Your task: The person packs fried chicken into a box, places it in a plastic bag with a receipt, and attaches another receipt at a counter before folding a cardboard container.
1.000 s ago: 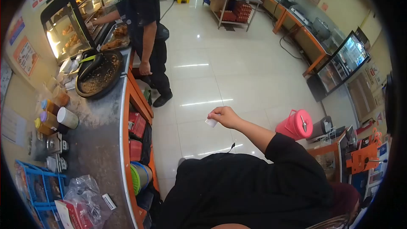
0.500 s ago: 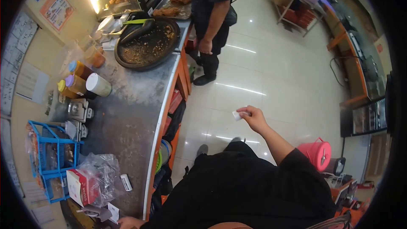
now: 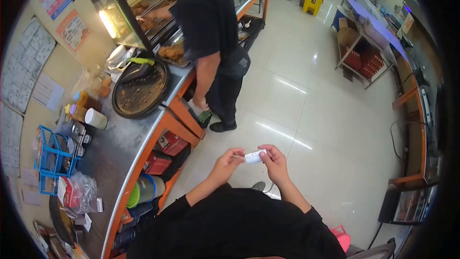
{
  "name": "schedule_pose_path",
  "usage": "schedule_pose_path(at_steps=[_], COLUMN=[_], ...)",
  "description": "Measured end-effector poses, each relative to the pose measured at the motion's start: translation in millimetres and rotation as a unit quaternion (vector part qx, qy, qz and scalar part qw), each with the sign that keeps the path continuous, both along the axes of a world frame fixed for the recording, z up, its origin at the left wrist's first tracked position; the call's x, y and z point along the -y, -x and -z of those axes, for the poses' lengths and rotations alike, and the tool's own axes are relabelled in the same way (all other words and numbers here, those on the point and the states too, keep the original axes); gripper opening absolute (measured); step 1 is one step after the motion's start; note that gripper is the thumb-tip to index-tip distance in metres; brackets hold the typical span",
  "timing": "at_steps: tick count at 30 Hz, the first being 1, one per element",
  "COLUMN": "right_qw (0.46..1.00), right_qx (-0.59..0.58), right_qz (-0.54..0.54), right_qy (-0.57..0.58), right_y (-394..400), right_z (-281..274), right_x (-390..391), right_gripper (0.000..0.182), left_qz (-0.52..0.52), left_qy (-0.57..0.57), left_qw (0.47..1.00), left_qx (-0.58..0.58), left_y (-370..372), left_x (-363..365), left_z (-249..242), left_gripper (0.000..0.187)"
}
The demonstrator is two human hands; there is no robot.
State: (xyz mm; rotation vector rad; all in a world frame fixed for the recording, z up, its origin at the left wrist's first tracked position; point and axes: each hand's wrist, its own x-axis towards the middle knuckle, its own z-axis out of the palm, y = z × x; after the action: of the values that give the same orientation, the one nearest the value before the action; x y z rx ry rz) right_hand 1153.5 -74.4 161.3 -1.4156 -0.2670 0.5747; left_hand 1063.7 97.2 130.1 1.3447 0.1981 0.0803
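Note:
Between my two hands, in front of my body and above the tiled floor, is a small white paper slip [image 3: 254, 157] with faint marks on it. My left hand [image 3: 226, 167] pinches its left edge with thumb and fingertips. The right end of the slip is gripped by my right hand [image 3: 275, 163], thumb on the near face. The writing is too small to read.
Along the left runs a metal-topped counter [image 3: 112, 151] with a round dark mortar [image 3: 141, 91], sauce bottles [image 3: 86, 100], a blue plastic rack [image 3: 55, 158] and a plastic bag [image 3: 84, 192]. A co-worker in black [image 3: 206, 29] stands by the lit food cabinet [image 3: 112, 21].
My left hand has come from the counter's near edge to the slip. My right hand has moved left and lower with it. The view has shifted; the co-worker stands more upright in it.

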Motion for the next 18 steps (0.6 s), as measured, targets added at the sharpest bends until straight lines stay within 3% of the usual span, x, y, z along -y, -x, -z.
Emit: schedule_pose_path(at_steps=[5, 8, 10, 13, 18], right_qw=[0.999, 0.999, 0.999, 0.998, 0.985], right_qx=[-0.002, -0.037, -0.034, -0.025, 0.034], right_qz=[-0.033, 0.002, 0.007, 0.060, 0.158], right_qy=[0.027, -0.001, 0.038, 0.012, 0.052], right_y=[-100.9, -164.4, -217.3, -288.0, -413.8], right_z=[8.2, 19.1, 25.3, 26.8, -10.1], right_x=[59.6, 76.8, 85.8, 93.8, 110.3], right_gripper=[0.014, 0.012, 0.012, 0.013, 0.023], left_qz=[0.029, 0.038, 0.058, 0.164, 0.308], left_qy=[0.010, 0.020, 0.021, -0.035, 0.005], left_qw=[0.998, 0.997, 0.994, 0.982, 0.949], left_qx=[-0.063, -0.065, -0.088, -0.091, -0.074], left_y=[-104.9, -179.2, -236.4, -332.2, -504.8], left_x=[61.1, 76.6, 85.7, 82.5, 98.1], left_z=[-5.3, 5.4, 10.6, 7.1, -3.6], left_gripper=[0.016, 0.016, 0.016, 0.015, 0.019])
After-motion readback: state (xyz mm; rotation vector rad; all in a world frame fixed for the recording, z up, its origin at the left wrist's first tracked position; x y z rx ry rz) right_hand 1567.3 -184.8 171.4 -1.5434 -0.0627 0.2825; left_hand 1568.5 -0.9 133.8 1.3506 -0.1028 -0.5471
